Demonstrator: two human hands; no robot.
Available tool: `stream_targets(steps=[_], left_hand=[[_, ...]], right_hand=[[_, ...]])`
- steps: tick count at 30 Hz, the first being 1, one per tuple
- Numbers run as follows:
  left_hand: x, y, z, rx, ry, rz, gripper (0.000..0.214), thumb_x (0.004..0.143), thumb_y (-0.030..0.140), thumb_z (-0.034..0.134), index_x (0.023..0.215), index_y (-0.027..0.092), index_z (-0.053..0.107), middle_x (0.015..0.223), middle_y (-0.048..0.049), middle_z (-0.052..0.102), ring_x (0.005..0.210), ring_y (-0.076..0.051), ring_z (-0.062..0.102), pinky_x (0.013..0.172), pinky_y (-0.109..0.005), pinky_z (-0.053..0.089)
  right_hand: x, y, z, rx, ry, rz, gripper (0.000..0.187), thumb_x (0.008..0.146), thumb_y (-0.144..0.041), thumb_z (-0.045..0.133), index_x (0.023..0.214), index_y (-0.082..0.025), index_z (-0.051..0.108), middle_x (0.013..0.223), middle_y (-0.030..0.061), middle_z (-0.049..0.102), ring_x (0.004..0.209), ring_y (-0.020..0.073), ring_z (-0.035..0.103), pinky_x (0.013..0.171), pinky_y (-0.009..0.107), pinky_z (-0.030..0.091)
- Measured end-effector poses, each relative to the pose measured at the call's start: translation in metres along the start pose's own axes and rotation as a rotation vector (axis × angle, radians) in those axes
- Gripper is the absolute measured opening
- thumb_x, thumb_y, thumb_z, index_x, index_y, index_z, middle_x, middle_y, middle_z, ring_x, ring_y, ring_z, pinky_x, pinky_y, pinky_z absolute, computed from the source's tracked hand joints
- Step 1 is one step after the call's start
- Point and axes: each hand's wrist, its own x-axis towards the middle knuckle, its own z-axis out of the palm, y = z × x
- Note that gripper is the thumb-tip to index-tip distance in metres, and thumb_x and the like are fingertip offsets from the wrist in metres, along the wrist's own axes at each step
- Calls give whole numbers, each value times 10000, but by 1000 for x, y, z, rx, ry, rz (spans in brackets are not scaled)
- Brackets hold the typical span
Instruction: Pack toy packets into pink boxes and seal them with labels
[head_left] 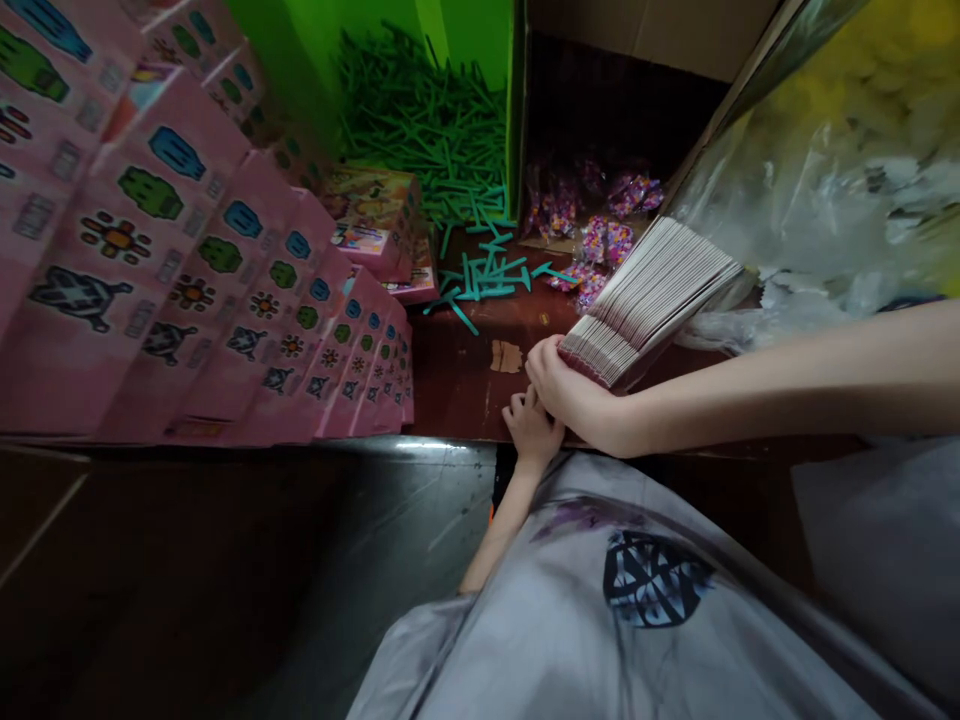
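My right hand (581,400) lies against the near end of a stack of flat folded cartons (649,300), white-edged and pink along the near side. Its fingers are curled and point left; what lies under them is hidden. Just below, my left hand (534,428) touches or nearly touches the right fingertips at the table's front edge. The left fingers are bent, and I cannot make out what they hold, if anything. Both hands are close to the grey garment (570,600) on my body.
Pink printed boxes (217,270) stand in rows on the left. A green bin (292,60) holds green T-shaped sticks (427,120), some spilled onto the brown table (457,380). Small bags of colourful beads (604,240) lie behind the stack. A clear plastic bag (825,180) fills the right.
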Motion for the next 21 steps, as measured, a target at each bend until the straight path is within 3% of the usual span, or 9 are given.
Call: stream_targets(steps=[5,10,16,21], left_hand=[[-1,1,0,-8,16,11,366,859,339,524,1175,195,641,1381,-129,559,1116,-341,502,878,-458,383],[0,-7,-8,7,105,35,340,782,245,559,1104,233,670,1429,-42,536,1114,-318,488,906,-467,368],[3,8,-21,-58,72,233,281,710,234,607,980,242,682,1389,-4,565,1118,-288,482,900,-452,356],[19,16,-38,-91,105,300,100,693,247,607,779,215,647,1214,-34,645,1048,-285,495,860,-459,337]], right_hand=[[-14,-6,18,211,184,-12,415,801,-157,411,1059,-251,722,947,71,675,873,239,595,649,410,486],[-48,-23,53,406,369,38,336,873,-88,437,997,-207,726,938,72,648,895,211,528,723,340,426],[-80,-11,94,575,330,305,176,865,-87,496,880,-135,664,875,90,593,806,198,474,683,337,347],[-113,1,116,727,281,328,166,809,-161,576,965,-194,625,948,89,618,841,221,491,702,365,354]])
